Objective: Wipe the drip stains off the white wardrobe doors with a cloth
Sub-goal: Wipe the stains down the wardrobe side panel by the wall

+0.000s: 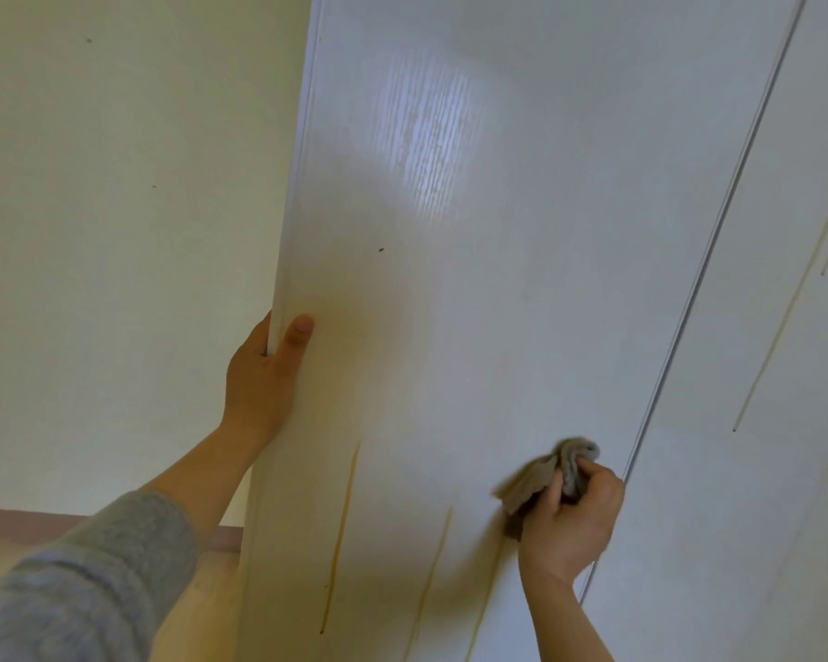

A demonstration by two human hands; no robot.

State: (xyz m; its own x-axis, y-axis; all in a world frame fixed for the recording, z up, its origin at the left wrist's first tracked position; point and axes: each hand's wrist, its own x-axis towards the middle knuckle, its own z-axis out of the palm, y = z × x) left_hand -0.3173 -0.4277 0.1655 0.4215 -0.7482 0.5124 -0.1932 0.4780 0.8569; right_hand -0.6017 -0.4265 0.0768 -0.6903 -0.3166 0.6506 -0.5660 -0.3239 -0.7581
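Grey cloth (pixel 541 480) is bunched in your curled right hand (pixel 574 518) at five o'clock on the door (pixel 450 260); left hand (pixel 259 375) grips its edge at nine. Wiping step in hand; take drip stains (pixel 341 532) at six next.

The left wardrobe door (pixel 474 303) is white and glossy. The left hand (pixel 259 375) grips its left edge, thumb on the front. Brownish drip stains (pixel 340 537) run down its lower part. A grey-brown cloth (pixel 541 480), bunched in the right hand (pixel 574 513), touches it near its right edge. The right wardrobe door (pixel 761 470), just beside, bears thin drip lines (pixel 785 327).
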